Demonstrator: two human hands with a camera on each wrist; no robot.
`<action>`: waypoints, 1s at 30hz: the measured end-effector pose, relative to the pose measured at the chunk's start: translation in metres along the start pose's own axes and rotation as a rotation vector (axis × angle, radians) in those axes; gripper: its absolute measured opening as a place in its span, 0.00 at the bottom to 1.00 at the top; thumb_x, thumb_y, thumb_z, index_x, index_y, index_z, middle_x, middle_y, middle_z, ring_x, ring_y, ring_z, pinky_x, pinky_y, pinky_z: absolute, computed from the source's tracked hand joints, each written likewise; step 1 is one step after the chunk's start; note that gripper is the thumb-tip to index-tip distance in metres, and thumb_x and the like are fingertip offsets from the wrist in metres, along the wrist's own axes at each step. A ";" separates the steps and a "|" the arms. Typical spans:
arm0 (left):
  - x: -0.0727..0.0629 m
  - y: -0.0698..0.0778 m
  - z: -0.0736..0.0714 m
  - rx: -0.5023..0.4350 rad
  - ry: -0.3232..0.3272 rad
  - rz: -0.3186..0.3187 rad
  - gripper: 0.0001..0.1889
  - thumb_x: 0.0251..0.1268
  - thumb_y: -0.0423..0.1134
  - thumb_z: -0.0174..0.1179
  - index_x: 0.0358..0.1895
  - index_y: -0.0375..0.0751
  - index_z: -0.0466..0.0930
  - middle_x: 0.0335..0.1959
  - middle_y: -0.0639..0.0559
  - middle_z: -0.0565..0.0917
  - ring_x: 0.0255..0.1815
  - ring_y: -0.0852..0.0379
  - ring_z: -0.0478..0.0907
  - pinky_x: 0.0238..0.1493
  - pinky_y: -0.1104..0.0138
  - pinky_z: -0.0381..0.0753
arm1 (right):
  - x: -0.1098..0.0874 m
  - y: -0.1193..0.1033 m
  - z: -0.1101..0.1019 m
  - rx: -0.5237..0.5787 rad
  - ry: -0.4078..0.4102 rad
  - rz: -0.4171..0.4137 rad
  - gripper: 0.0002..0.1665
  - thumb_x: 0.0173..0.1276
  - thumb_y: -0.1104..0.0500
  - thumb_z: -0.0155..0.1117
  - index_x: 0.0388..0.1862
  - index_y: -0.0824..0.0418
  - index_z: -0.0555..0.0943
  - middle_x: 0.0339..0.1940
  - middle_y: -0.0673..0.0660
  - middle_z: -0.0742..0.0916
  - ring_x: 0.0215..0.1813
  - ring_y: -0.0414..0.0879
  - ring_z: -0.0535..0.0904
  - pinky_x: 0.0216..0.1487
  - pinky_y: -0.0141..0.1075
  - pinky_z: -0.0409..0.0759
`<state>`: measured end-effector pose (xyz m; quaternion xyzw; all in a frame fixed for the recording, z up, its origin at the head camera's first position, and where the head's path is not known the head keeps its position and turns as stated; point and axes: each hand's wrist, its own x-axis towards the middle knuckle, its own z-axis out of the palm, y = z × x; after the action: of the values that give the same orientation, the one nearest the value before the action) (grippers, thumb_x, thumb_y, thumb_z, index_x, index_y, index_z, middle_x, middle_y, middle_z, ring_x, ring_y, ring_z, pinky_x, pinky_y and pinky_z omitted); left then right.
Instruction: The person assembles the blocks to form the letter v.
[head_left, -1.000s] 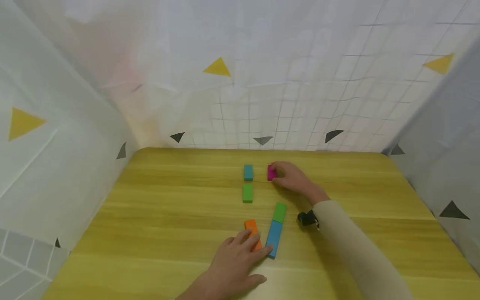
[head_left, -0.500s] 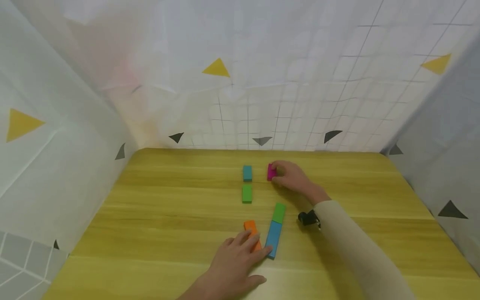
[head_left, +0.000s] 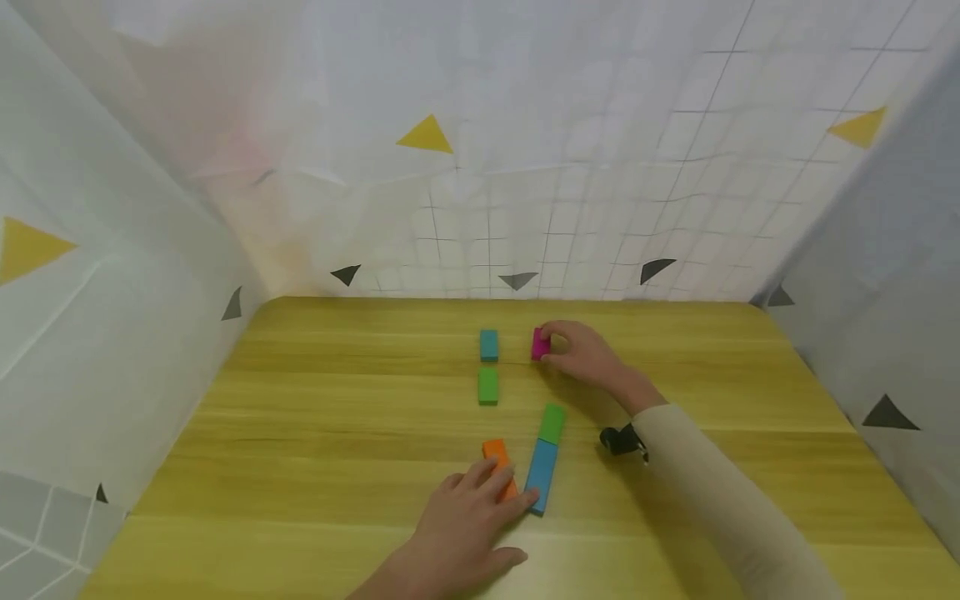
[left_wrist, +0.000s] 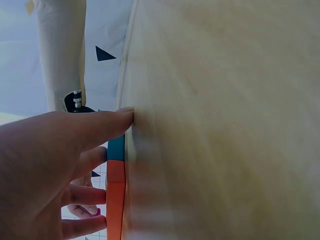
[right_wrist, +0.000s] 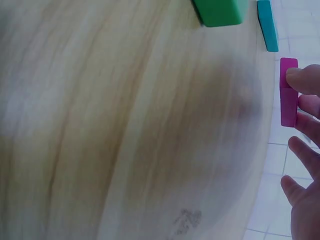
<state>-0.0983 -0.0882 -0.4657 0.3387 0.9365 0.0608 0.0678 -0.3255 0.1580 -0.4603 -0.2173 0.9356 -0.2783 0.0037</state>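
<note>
At the table's far side my right hand [head_left: 585, 358] pinches a magenta block [head_left: 539, 344] between thumb and fingers. The right wrist view shows the thumb on this magenta block [right_wrist: 288, 107]; whether it touches the table I cannot tell. My left hand [head_left: 465, 525] lies nearer, its fingers spread over an orange block [head_left: 492, 450] and the near end of a blue block [head_left: 542, 475]. A green block [head_left: 551, 423] meets the blue block's far end. Left of the magenta block are a teal block [head_left: 489, 344] and, just nearer, another green block [head_left: 488, 387].
The blocks are on a wooden table [head_left: 337, 450]. White sheeting [head_left: 360, 200] with yellow and dark triangles rises behind it and at both sides. A dark wrist device [head_left: 618, 440] sits below the right sleeve [head_left: 720, 483].
The head view has shifted slightly, so everything appears a little further left. Both hands keep nearly the same place among the blocks, and the right still holds the magenta block.
</note>
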 end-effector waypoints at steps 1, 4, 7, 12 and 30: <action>0.000 0.000 -0.001 -0.002 -0.005 -0.001 0.35 0.65 0.69 0.52 0.75 0.75 0.57 0.76 0.54 0.66 0.77 0.45 0.62 0.61 0.44 0.75 | -0.001 -0.001 -0.001 0.001 0.001 -0.003 0.14 0.63 0.57 0.70 0.47 0.56 0.81 0.62 0.57 0.83 0.68 0.57 0.75 0.70 0.54 0.70; 0.001 0.000 -0.001 0.006 -0.006 -0.002 0.35 0.65 0.69 0.52 0.75 0.75 0.57 0.76 0.53 0.66 0.77 0.45 0.62 0.62 0.44 0.74 | -0.003 -0.001 -0.002 -0.008 0.010 -0.014 0.13 0.63 0.56 0.70 0.46 0.55 0.81 0.61 0.57 0.84 0.67 0.56 0.75 0.69 0.53 0.72; 0.001 -0.001 0.000 0.021 0.003 -0.001 0.35 0.65 0.70 0.53 0.75 0.75 0.58 0.75 0.54 0.67 0.76 0.45 0.62 0.62 0.44 0.75 | -0.004 0.000 -0.003 -0.016 0.019 -0.028 0.13 0.63 0.56 0.70 0.47 0.54 0.81 0.61 0.56 0.84 0.67 0.56 0.76 0.69 0.52 0.72; 0.001 -0.002 0.003 0.024 0.014 0.004 0.35 0.65 0.69 0.53 0.75 0.75 0.58 0.75 0.53 0.67 0.76 0.45 0.62 0.61 0.44 0.75 | -0.009 -0.001 -0.005 -0.025 0.034 -0.054 0.16 0.62 0.58 0.70 0.48 0.56 0.81 0.61 0.57 0.84 0.67 0.57 0.76 0.69 0.53 0.72; -0.001 -0.001 0.001 0.039 0.038 0.010 0.34 0.65 0.67 0.55 0.74 0.74 0.59 0.74 0.53 0.69 0.75 0.45 0.64 0.61 0.46 0.75 | -0.033 -0.005 -0.002 -0.055 0.058 -0.107 0.14 0.61 0.58 0.72 0.46 0.57 0.82 0.55 0.56 0.86 0.61 0.53 0.79 0.65 0.50 0.76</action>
<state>-0.0977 -0.0897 -0.4671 0.3435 0.9368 0.0493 0.0433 -0.2939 0.1684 -0.4595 -0.2590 0.9296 -0.2584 -0.0444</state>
